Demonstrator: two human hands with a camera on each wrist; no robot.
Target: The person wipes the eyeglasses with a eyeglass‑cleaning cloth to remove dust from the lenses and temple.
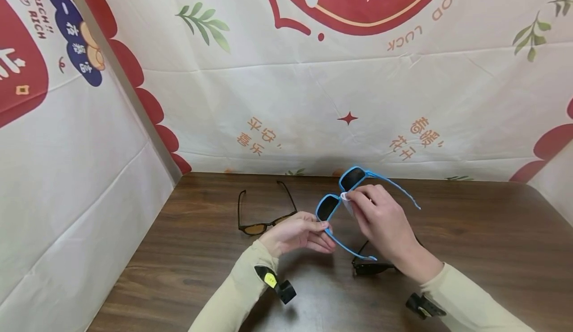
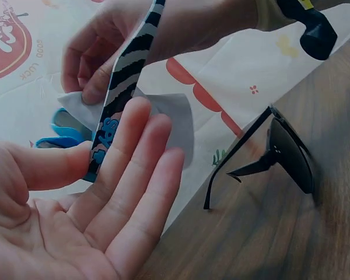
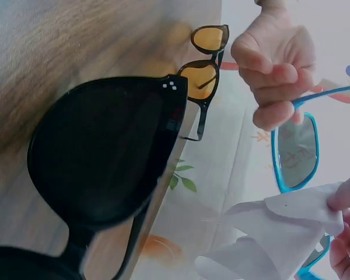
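My left hand [image 1: 295, 233] pinches blue-framed sunglasses [image 1: 328, 207] with dark lenses, between thumb and fingers near one hinge. The temple there carries black-and-white stripes on its inner side, as the left wrist view shows. With its fingertips my right hand [image 1: 385, 222] pinches a white cloth [image 3: 280, 227] at the bridge and the farther lens, and the cloth hangs down in loose folds. Both hands hold the sunglasses raised over the table, temples pointing right. Part of the farther lens is covered by the cloth in the right wrist view.
Glasses with amber lenses [image 1: 255, 229] lie unfolded on the brown wooden table [image 1: 179, 252], left of the hands, one lens partly hidden. Black sunglasses [image 1: 373, 269] lie below my right forearm, partly covered by it. A printed white cloth backdrop [image 1: 295, 98] rises behind the table.
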